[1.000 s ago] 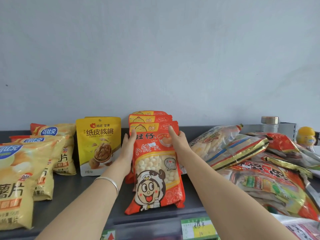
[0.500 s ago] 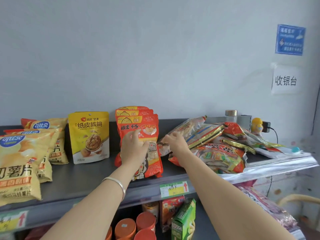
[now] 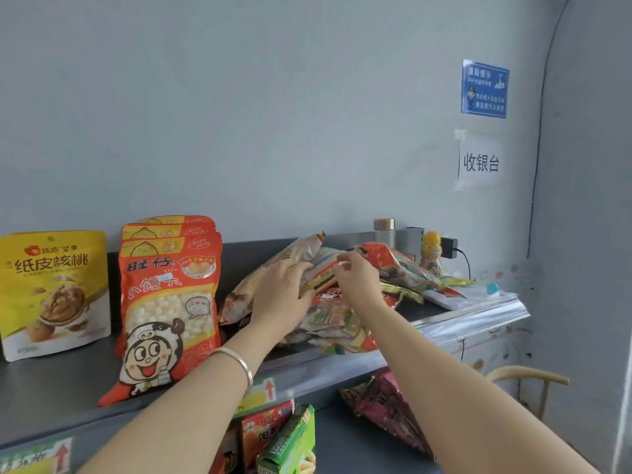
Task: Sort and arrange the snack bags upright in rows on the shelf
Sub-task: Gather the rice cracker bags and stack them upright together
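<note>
On the dark shelf (image 3: 51,388) a row of orange-red snack bags (image 3: 167,302) stands upright, with a yellow walnut bag (image 3: 54,289) upright to its left. To the right lies a loose pile of snack bags (image 3: 335,323). My left hand (image 3: 277,295) rests on the pile, fingers on a striped gold-edged bag (image 3: 319,271). My right hand (image 3: 355,282) pinches the top edge of that same bag. Both hands are well clear of the orange-red row.
A small jar (image 3: 383,232), a yellow bottle (image 3: 431,249) and a plugged-in charger (image 3: 448,247) stand at the shelf's back right. Boxes and bags (image 3: 284,439) sit on the lower shelf. A chair back (image 3: 526,374) is at the lower right. Signs hang on the wall.
Both hands left the orange-red bag, which stays standing in its row, and moved right onto the pile. The view has swung to the right.
</note>
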`<state>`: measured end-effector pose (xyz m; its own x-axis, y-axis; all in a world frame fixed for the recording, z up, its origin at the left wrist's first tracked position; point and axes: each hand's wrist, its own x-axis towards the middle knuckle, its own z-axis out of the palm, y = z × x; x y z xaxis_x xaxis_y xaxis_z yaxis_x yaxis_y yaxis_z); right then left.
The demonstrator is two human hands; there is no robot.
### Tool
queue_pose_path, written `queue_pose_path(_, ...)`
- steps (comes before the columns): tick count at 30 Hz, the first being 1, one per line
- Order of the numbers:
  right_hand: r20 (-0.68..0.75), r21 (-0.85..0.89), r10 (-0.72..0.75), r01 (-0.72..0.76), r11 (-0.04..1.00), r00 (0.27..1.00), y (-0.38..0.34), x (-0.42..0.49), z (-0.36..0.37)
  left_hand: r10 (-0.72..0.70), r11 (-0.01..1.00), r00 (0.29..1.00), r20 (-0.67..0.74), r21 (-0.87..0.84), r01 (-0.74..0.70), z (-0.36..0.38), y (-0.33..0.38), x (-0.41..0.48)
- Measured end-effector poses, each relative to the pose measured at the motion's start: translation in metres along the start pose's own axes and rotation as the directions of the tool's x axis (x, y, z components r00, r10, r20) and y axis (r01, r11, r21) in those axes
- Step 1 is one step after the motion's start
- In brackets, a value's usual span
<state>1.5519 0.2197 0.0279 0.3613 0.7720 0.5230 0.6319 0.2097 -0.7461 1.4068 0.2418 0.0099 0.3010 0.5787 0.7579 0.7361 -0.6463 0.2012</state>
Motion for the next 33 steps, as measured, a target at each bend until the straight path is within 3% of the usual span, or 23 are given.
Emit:
queue_pose_path(8,-0.122,-0.188,-0.061,0.037,0.981,0.991,0.048,0.046,-0.047,0.099,0.985,0.995,-0.002,0.139,-0.097,0.044,0.037,0.040)
queue_pose_path(11,-0.101,-0.478,-0.093,0.034,0.878,0.991,0.069,0.055,-0.054,0.114,0.974,0.992,0.047,0.191,-0.121,0.055,0.039,0.051)
queue_pose_path(14,0.033,-0.650,-0.139,0.127,0.750,0.990,0.087,0.060,-0.051,0.071,0.958,0.991,0.112,0.268,-0.099,0.062,0.035,0.059)
queue_pose_path(18,0.189,-0.675,-0.150,0.239,0.698,0.970,0.101,0.073,-0.040,0.030,0.939,0.986,0.164,0.332,-0.084,0.071,0.032,0.067)
queue_pose_path(23,0.231,-0.671,-0.127,0.253,0.697,0.964,0.104,0.086,-0.028,0.024,0.924,0.977,0.210,0.369,-0.102,0.083,0.032,0.074)
queue_pose_path(28,0.185,-0.712,-0.163,0.247,0.657,0.969,0.109,0.088,-0.018,0.060,0.894,0.995,0.085,0.439,-0.092,0.087,0.024,0.078)
queue_pose_path(33,0.167,-0.673,-0.231,0.282,0.684,0.958,0.111,0.091,-0.022,0.054,0.893,0.999,-0.003,0.447,-0.047,0.089,0.020,0.082)
